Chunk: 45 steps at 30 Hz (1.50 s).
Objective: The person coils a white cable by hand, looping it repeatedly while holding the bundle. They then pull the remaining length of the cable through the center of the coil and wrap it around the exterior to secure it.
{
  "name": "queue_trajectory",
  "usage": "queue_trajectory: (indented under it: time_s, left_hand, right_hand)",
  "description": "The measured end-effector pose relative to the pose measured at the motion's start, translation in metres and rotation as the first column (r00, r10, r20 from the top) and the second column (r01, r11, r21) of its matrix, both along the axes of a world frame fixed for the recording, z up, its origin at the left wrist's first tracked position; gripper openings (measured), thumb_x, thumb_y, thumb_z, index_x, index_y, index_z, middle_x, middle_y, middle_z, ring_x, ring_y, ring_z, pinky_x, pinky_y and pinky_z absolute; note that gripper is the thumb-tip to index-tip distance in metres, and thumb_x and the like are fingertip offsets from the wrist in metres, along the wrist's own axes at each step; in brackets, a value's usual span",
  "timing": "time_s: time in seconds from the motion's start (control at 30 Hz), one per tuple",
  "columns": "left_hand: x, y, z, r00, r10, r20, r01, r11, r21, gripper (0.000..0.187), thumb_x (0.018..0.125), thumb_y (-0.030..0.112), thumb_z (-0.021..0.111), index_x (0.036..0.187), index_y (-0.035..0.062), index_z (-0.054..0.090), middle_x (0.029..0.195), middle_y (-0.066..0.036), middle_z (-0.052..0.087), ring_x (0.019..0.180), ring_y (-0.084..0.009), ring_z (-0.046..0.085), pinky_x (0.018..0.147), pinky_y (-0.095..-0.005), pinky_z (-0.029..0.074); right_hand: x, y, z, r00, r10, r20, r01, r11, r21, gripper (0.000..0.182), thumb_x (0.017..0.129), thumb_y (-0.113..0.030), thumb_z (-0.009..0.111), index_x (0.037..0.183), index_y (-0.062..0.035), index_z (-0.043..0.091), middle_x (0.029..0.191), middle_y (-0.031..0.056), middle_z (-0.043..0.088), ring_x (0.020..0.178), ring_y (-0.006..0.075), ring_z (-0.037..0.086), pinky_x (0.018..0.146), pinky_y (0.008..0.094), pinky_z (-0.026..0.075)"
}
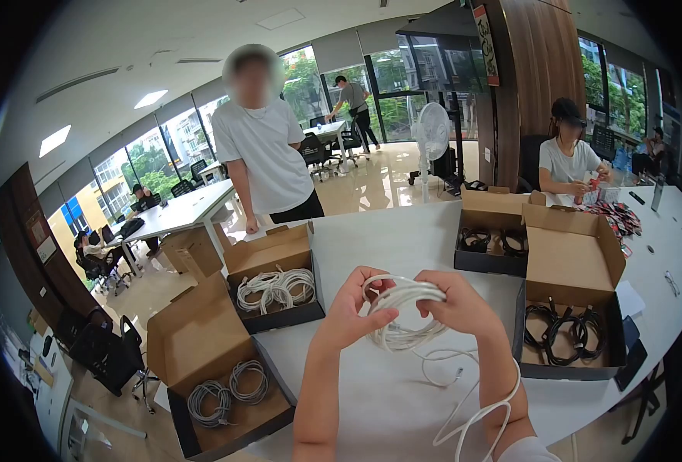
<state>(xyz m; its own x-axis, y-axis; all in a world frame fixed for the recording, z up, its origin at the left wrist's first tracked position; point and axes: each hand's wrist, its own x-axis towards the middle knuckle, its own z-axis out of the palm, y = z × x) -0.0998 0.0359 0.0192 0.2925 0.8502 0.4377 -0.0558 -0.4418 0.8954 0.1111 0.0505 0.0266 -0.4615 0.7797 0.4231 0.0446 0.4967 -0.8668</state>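
Note:
A coiled white network cable (407, 314) is held above the white table (356, 246), gripped from both sides. My left hand (356, 308) is closed around the left part of the coil, thumb across the front. Over on the right, my right hand (458, 300) pinches the loops between thumb and fingers. A loose length of the cable trails down past my right forearm, and its plug (459, 373) hangs below the coil. The open box (287, 317) beyond my left hand holds more white cable coils (275, 289).
At front left, an open box (194, 339) holds grey cable coils (210, 404). Two boxes at right contain black cables (560, 331) and dark coils (475, 240). One person (264, 154) stands across the table; another (568, 162) sits at right. A fan (433, 131) stands behind.

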Motion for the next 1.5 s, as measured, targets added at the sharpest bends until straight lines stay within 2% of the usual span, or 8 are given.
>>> queue_trajectory:
  time_s: [0.17,0.33,0.53,0.63,0.73,0.83,1.03,1.5]
  left_hand:
    - [0.000,-0.005,0.002,0.974,0.172,-0.150,-0.168,0.985,0.041,0.040,0.077,0.015,0.075,0.105,0.0046,0.047,0.091,-0.001,0.056,0.083,-0.0087,0.053,0.073,-0.0228,0.044]
    - [0.024,-0.035,0.018,0.567,0.715,-0.409,-0.442,0.683,0.581,0.044,0.076,0.026,0.077,0.101,0.0037,0.048,0.078,-0.010,0.064,0.063,-0.0197,0.059,0.061,-0.0274,0.047]
    - [0.021,-0.033,0.019,0.584,0.631,-0.511,-0.379,0.768,0.516,0.045,0.074,0.026,0.078,0.102,0.0032,0.052,0.083,-0.015,0.066,0.066,-0.0264,0.063,0.060,-0.0283,0.048]
    - [0.025,-0.026,0.019,0.733,0.638,-0.234,-0.275,0.593,0.757,0.039,0.077,0.021,0.076,0.103,0.0010,0.055,0.083,-0.015,0.067,0.066,-0.0222,0.064,0.060,-0.0287,0.049]
    - [0.037,-0.013,-0.004,0.984,-0.013,0.179,-0.019,0.983,0.181,0.030,0.083,0.020,0.072,0.104,0.0034,0.059,0.073,-0.005,0.062,0.063,-0.0125,0.060,0.058,-0.0253,0.048]
    - [0.038,-0.021,0.004,0.960,-0.127,0.248,0.133,0.991,-0.008,0.020,0.087,0.019,0.069,0.096,0.0034,0.061,0.068,0.001,0.058,0.058,-0.0050,0.053,0.053,-0.0215,0.044]
    - [0.032,-0.019,-0.005,0.964,0.132,0.229,-0.131,0.991,-0.017,0.017,0.087,0.019,0.068,0.083,0.0038,0.061,0.057,0.006,0.049,0.048,-0.0024,0.039,0.043,-0.0192,0.030]
    - [0.023,-0.005,-0.003,0.918,0.100,0.383,-0.088,0.995,-0.049,0.019,0.088,0.018,0.067,0.095,0.0013,0.063,0.057,0.004,0.045,0.043,-0.0039,0.033,0.040,-0.0226,0.024]
  right_hand:
    - [-0.008,-0.002,0.000,0.992,-0.123,-0.013,0.124,0.988,0.089,0.018,0.076,0.007,0.053,0.091,0.0006,0.061,0.064,0.0047,0.058,0.060,0.0112,0.052,0.058,0.0260,0.042]
    - [-0.010,-0.004,0.001,0.969,-0.236,-0.071,0.244,0.960,0.134,0.018,0.075,0.008,0.053,0.090,0.0013,0.062,0.063,0.0053,0.058,0.060,0.0111,0.053,0.056,0.0251,0.042]
    - [-0.004,-0.009,0.006,0.930,-0.339,-0.142,0.363,0.909,0.205,0.020,0.075,0.011,0.052,0.090,0.0026,0.062,0.066,0.0059,0.060,0.063,0.0095,0.058,0.059,0.0226,0.043]
    - [0.000,-0.008,0.005,0.933,-0.237,-0.270,0.277,0.953,0.120,0.019,0.076,0.011,0.052,0.090,0.0032,0.062,0.070,0.0049,0.062,0.066,0.0085,0.058,0.061,0.0221,0.045]
    - [-0.001,-0.017,0.007,0.888,-0.125,-0.443,0.173,0.982,0.070,0.018,0.078,0.012,0.052,0.090,0.0037,0.062,0.074,0.0042,0.063,0.068,0.0079,0.058,0.063,0.0214,0.045]
    - [0.001,-0.023,0.010,0.903,-0.205,-0.377,0.260,0.960,0.102,0.017,0.079,0.012,0.053,0.091,0.0041,0.062,0.077,0.0045,0.063,0.068,0.0080,0.059,0.063,0.0207,0.046]
    - [-0.014,-0.022,0.007,0.894,-0.213,-0.394,0.273,0.957,0.102,0.016,0.079,0.011,0.054,0.090,0.0034,0.062,0.078,0.0049,0.063,0.069,0.0082,0.060,0.062,0.0208,0.046]
    - [-0.018,-0.013,0.006,0.920,-0.148,-0.363,0.146,0.989,-0.031,0.035,0.081,-0.003,0.068,0.113,-0.0006,0.055,0.083,0.0036,0.062,0.077,0.0069,0.056,0.069,0.0228,0.046]
